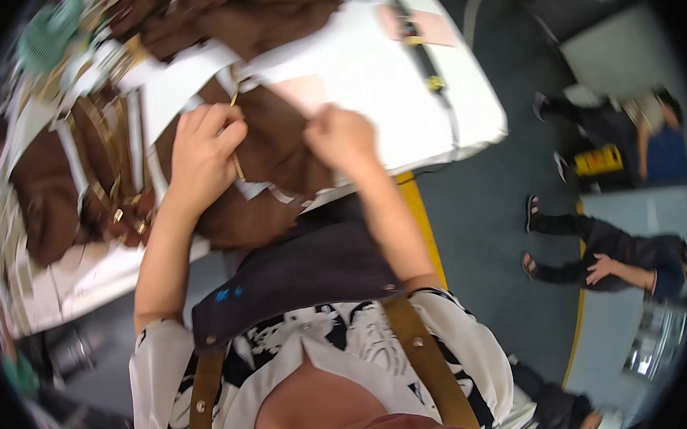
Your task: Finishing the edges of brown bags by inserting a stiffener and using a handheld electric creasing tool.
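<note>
A piece of brown fabric (pixel 272 144) with white edging lies across the front of the white table. Along its left part runs a gold zipper (pixel 239 167), partly covered by my left hand (pixel 209 144). The fingers of that hand are closed in a pinch on the zipper, and the hand rests over the fabric. At the right edge of the same fabric is my right hand (pixel 344 140), its fingers curled closed and slightly blurred. What those fingers hold, if anything, is hidden.
More brown pieces with gold zippers (pixel 108 166) lie to the left, and a brown pile (pixel 245 20) is at the back. A black corded tool (pixel 420 48) with yellow parts lies on the white table (pixel 474 100). Other people (pixel 629 248) are off to the right.
</note>
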`<state>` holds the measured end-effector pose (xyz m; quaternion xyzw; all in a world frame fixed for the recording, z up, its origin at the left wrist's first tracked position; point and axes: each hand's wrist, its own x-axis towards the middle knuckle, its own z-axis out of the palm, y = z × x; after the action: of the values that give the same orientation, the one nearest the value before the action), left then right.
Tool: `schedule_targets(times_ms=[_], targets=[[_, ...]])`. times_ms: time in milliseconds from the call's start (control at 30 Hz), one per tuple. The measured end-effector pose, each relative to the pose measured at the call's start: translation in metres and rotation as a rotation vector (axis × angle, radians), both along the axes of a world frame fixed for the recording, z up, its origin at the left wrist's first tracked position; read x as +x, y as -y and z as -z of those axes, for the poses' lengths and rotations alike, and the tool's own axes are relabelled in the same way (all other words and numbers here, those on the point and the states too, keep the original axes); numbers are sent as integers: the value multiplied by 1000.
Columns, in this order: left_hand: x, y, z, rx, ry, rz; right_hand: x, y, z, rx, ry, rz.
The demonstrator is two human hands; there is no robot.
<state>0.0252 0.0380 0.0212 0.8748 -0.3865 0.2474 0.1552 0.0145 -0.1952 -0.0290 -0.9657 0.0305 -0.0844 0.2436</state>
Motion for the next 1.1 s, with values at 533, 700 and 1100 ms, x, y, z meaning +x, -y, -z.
schedule_targets(times_ms=[533, 700, 1100], targets=[[-16, -36, 56, -244, -337, 5, -119, -26, -200, 613, 374, -1106], [-12, -35, 53, -315, -416, 21, -97, -36, -193, 1044, -212, -1312], [-24, -50, 52, -856, -286, 248, -82, -10, -153, 407, 349, -866]])
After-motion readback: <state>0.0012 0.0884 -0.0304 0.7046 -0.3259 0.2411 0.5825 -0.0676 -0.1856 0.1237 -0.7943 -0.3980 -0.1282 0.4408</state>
